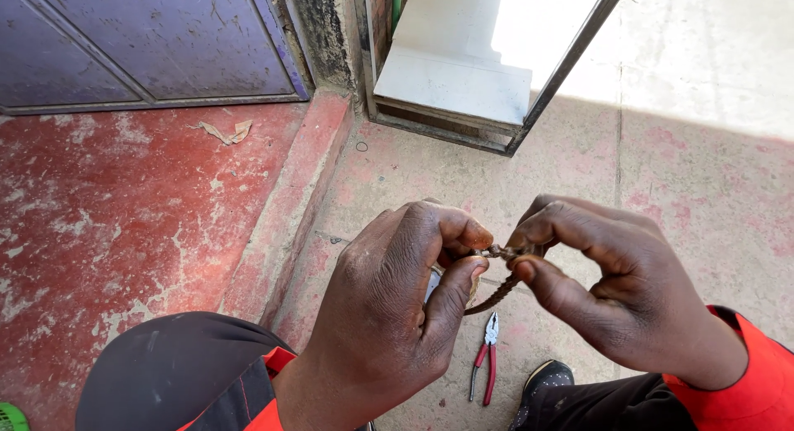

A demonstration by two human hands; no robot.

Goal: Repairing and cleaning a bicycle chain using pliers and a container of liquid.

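My left hand and my right hand meet in the middle of the view, both pinching a short piece of twisted brown wire. The left thumb and forefinger hold one end; the right thumb and forefinger pinch the twisted part next to it. The wire curves down between the two hands. What else lies inside the left palm is hidden. Orange sleeves show at both wrists.
Red-handled pliers lie on the worn red concrete floor below the hands, beside my dark shoe. A raised step runs up the left. A metal-framed panel and a purple metal door stand beyond.
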